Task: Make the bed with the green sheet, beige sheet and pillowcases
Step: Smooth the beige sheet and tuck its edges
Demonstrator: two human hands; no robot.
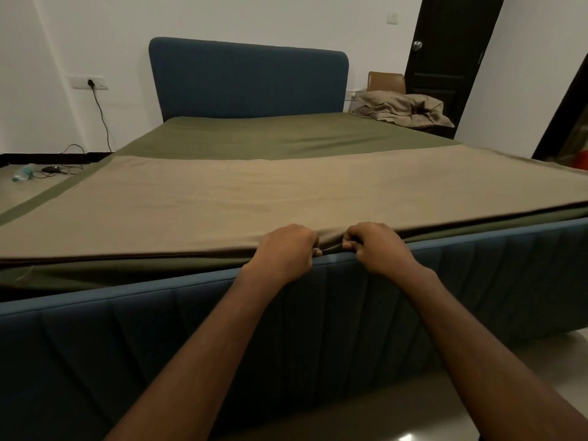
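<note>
Head cam: at foot of bed (pixel 318 300), L hand (pixel 286 248) & R hand (pixel 375 246), fingers curled, pinch hem of beige sheet (pixel 286 192) spread over green sheet (pixel 254 138); thin, limp cloth, prob. best gripped at edge; pillowcases (pixel 401 109) heaped beside headboard (pixel 248 78)

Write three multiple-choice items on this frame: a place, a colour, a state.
1. Where do the pillows lie?
A. mid-mattress
B. on the floor
C. off the bed, right of the headboard

2. What colour is the bed frame?
A. blue
B. white
C. red

3. What are the left hand and right hand doing?
A. resting flat
B. gripping the beige sheet at its near edge
C. hanging idle

Answers: 1 C, they are piled at the far right beside the headboard; 2 A, its padded front panel is dark blue; 3 B, both hands' fingers curl around the fabric edge.
</note>
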